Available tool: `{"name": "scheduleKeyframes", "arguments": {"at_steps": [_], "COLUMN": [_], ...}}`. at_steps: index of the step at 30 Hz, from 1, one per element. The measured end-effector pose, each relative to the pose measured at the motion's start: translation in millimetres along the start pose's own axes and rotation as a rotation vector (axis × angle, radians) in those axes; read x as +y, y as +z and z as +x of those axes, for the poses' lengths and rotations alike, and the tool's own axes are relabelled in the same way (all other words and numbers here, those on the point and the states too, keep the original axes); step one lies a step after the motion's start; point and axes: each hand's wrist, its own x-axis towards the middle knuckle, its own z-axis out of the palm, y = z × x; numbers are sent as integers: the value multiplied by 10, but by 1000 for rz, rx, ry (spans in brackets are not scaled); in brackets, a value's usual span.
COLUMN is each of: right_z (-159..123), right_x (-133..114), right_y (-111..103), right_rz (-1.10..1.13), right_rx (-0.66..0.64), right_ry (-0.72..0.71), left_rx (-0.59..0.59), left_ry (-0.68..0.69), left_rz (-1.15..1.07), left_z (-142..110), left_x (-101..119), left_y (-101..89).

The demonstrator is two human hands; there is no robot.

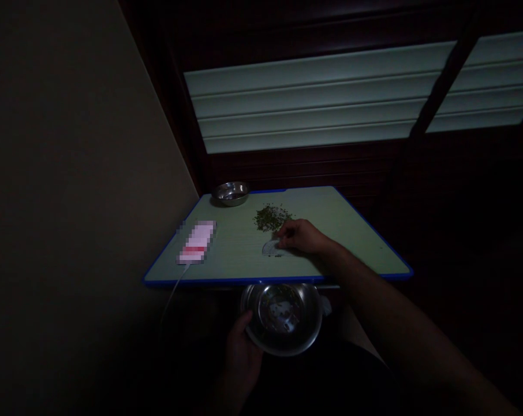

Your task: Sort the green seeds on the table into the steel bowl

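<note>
My left hand (243, 346) grips the rim of a shiny metal bowl (314, 323) from the left, just below the table's front edge. Something pale and wet-looking lies in the bowl's bottom. Over the tabletop, my right hand (301, 236) has thumb and fingers pinched together; what they hold, if anything, is too dark and small to name. By those fingertips lies a pale, half-round patch (270, 248), with a few dark specks along its lower edge. A loose heap of small green beans or seeds (268, 218) is spread just beyond the right hand.
The pale green table (231, 248) has a blue rim. A smaller metal bowl (231, 195) stands at its far left corner. A lit phone (198, 241), its screen blurred, lies at the left with a white cable (171, 300) hanging over the edge. Slatted panels rise behind.
</note>
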Motion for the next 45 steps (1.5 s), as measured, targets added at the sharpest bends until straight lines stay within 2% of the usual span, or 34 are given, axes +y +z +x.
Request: {"name": "scheduleKeyframes", "arguments": {"at_steps": [6, 10, 22, 29, 35, 45], "right_z": [-74, -107, -156, -187, -221, -250], "right_x": [-88, -138, -186, -210, -237, -280], "right_y": [19, 19, 18, 15, 23, 17], "right_rz": [64, 53, 143, 186, 178, 201], "right_rx": [-98, -132, -261, -336, -365, -438], "right_ry": [72, 75, 119, 132, 114, 119], "left_rx": [-7, -59, -118, -141, -210, -211], "left_ry": [21, 35, -2, -34, -53, -27], "left_rz": [40, 75, 157, 160, 141, 132], "left_z": [45, 92, 171, 216, 213, 263], "left_x": [91, 177, 314, 323, 324, 313], "left_y": [147, 234, 322, 325, 330, 292]}}
